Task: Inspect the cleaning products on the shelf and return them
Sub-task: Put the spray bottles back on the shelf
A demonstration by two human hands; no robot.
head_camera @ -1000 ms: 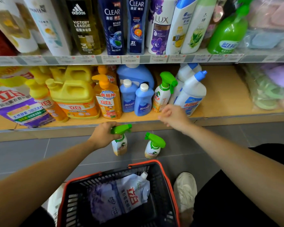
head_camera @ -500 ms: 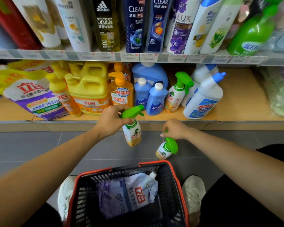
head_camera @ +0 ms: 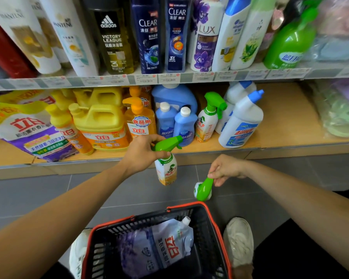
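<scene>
Left hand (head_camera: 141, 155) clamped on the neck of a spray bottle (head_camera: 166, 171), upright before the front edge of the shelf (head_camera: 290, 147); right hand (head_camera: 226, 168) pinches the trigger of a second bottle (head_camera: 203, 190), low above the floor (head_camera: 48, 198). Best raised level, labels outward, then seated beside the shelved sprayer (head_camera: 209, 117).

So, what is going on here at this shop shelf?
A person faces the lower wooden shelf of cleaning products with a bottle in each hand. The left hand grips a white spray bottle with a green trigger at its neck. The right hand pinches the trigger of a second spray bottle, which hangs lower. A third spray bottle stands on the shelf. Below, a black basket with a red rim holds a white and purple refill pouch.
</scene>
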